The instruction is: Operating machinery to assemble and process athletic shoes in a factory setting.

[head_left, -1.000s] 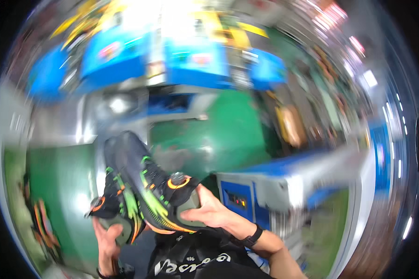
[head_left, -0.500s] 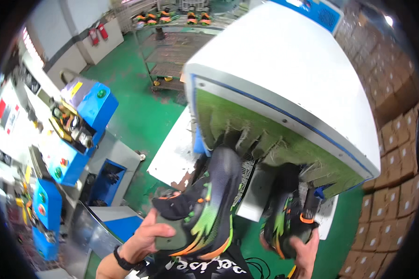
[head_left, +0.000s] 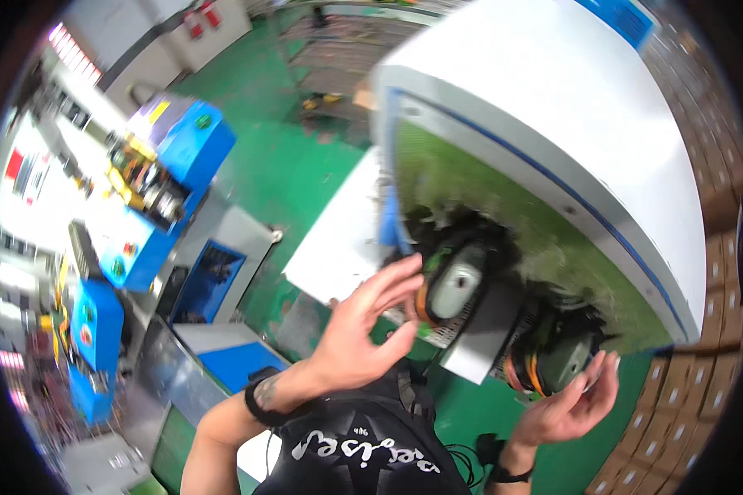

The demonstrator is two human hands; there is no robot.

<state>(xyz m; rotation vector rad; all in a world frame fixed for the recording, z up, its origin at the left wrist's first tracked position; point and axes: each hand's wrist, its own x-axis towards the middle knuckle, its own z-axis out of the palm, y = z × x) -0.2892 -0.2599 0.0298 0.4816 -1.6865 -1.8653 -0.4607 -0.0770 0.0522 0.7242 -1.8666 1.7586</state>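
Two black shoes with green and orange trim, each on a grey-green shoe last with a hole in its end, sit side by side under the green fringed curtain [head_left: 487,190] of a white machine. Their far parts are hidden in the shadow and behind the fringe. Beside the left shoe [head_left: 458,285] is my left hand [head_left: 359,330], open, its fingers stretched and the tips at the shoe's side. Close by the heel end of the right shoe [head_left: 565,363] is my right hand [head_left: 574,408], also open, fingers loosely bent. Neither hand grips a shoe; whether the fingertips touch, I cannot tell.
The machine's white hood [head_left: 553,99] rises ahead, with a white ledge [head_left: 338,235] at its left. Blue machines [head_left: 194,148] stand to the left. A wheeled rack [head_left: 330,74] is at the back. Stacked cartons [head_left: 681,396] line the right side.
Both shoes have gone forward from my hands to the machine's opening, under the curtain. My hands have let go of the lasts and opened. The view has shifted somewhat.
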